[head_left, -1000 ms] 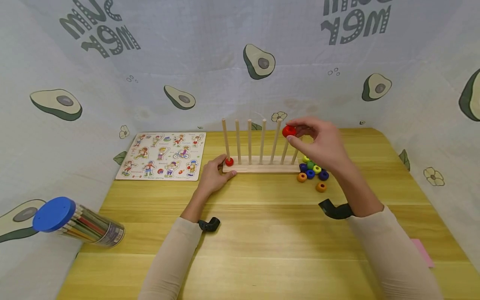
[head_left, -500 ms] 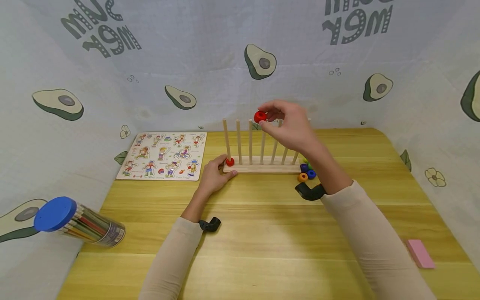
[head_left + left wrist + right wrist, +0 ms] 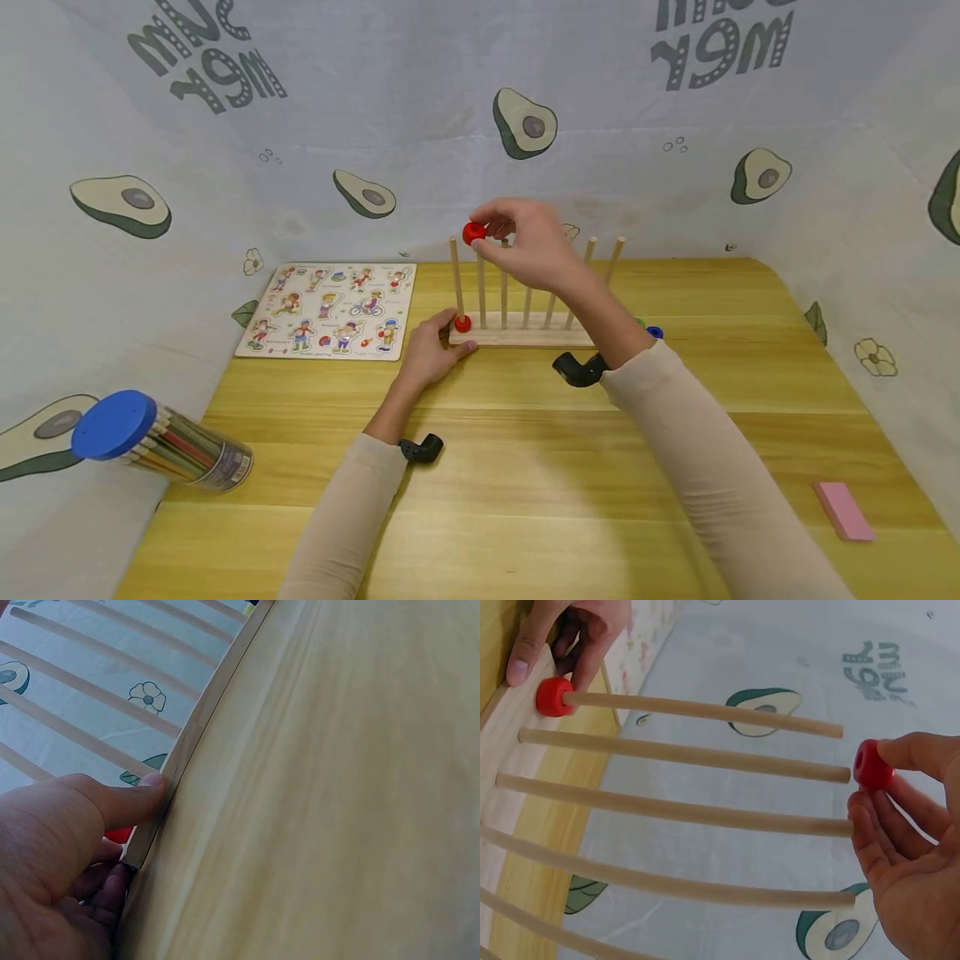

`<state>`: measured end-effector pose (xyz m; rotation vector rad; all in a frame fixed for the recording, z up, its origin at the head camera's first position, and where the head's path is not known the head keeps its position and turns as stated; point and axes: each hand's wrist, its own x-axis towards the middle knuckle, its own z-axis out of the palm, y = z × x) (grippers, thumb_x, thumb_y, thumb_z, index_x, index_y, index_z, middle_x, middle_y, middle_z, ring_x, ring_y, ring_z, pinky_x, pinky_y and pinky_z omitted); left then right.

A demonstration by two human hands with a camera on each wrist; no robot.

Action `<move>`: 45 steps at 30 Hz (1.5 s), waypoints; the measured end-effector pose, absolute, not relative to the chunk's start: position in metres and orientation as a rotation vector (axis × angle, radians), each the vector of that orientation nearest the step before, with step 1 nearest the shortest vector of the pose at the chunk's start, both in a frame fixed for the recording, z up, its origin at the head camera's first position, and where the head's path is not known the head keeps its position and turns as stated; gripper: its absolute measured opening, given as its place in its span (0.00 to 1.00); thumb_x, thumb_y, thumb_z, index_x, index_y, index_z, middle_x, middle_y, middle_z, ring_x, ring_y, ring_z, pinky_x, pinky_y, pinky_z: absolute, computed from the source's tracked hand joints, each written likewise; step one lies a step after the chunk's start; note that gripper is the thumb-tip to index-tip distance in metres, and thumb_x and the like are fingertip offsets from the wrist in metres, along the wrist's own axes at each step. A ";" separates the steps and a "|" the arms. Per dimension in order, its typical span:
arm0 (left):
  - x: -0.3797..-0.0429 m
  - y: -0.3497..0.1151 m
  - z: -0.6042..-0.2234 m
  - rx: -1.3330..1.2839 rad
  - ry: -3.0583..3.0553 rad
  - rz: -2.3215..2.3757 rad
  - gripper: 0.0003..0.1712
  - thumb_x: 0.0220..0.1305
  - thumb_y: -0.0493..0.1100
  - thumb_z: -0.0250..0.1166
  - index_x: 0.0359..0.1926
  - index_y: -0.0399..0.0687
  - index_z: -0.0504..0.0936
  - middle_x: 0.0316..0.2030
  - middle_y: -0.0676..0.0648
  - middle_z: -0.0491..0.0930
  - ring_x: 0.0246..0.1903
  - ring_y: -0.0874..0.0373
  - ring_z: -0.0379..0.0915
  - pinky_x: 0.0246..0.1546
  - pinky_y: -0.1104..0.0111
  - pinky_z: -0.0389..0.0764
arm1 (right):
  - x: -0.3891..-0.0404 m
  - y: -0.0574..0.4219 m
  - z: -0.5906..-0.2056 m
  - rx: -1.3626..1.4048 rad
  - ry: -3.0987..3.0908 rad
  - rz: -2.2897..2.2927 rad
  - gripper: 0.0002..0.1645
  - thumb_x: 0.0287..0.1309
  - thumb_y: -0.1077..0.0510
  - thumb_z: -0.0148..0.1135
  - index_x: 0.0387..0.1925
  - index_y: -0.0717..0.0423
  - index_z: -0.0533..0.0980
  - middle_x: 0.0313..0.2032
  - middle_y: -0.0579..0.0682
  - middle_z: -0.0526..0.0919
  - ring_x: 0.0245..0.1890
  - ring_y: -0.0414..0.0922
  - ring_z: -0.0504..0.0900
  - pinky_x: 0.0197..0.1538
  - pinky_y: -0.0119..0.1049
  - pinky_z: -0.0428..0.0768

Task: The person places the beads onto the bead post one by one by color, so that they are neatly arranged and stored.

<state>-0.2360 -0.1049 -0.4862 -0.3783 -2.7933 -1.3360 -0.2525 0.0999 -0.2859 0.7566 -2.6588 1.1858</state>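
Note:
My right hand [image 3: 528, 243] pinches a red bead [image 3: 474, 233] between thumb and fingers. In the right wrist view that red bead [image 3: 873, 764] is right at the tip of the second peg [image 3: 705, 757], its hole facing the peg. The wooden peg rack [image 3: 517, 337] has several upright pegs in a row. A second red bead [image 3: 462, 323] sits at the foot of the leftmost peg. My left hand [image 3: 431, 352] grips the left end of the rack's base, thumb along the front edge in the left wrist view, where the base [image 3: 191, 739] runs away from it.
Beyond the rack's right end, a blue bead [image 3: 655, 332] shows past my right forearm, which hides other beads. A picture puzzle board [image 3: 326, 312] lies at the left. A jar of pencils [image 3: 168, 442] stands front left, and a pink block [image 3: 844, 511] lies at the right.
My right hand has carried the red bead leftward, from the right side of the rack to above the second peg. The left hand has stayed on the base.

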 end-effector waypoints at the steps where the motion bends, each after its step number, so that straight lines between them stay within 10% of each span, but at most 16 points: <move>1: -0.236 -0.105 -0.486 -0.379 -2.791 -1.334 0.40 0.61 0.53 0.76 0.70 0.46 0.75 0.60 0.44 0.84 0.65 0.48 0.77 0.67 0.55 0.76 | -0.254 0.097 -0.286 0.768 -2.663 1.174 0.20 0.65 0.56 0.68 0.57 0.56 0.82 0.50 0.51 0.87 0.45 0.47 0.83 0.53 0.42 0.82; 45: -0.237 -0.106 -0.490 -0.338 -2.816 -1.331 0.40 0.60 0.54 0.77 0.70 0.47 0.76 0.61 0.45 0.83 0.64 0.47 0.77 0.67 0.54 0.77 | -0.229 0.140 -0.288 0.701 -2.552 1.058 0.22 0.64 0.54 0.71 0.56 0.58 0.82 0.52 0.55 0.86 0.51 0.52 0.81 0.59 0.48 0.80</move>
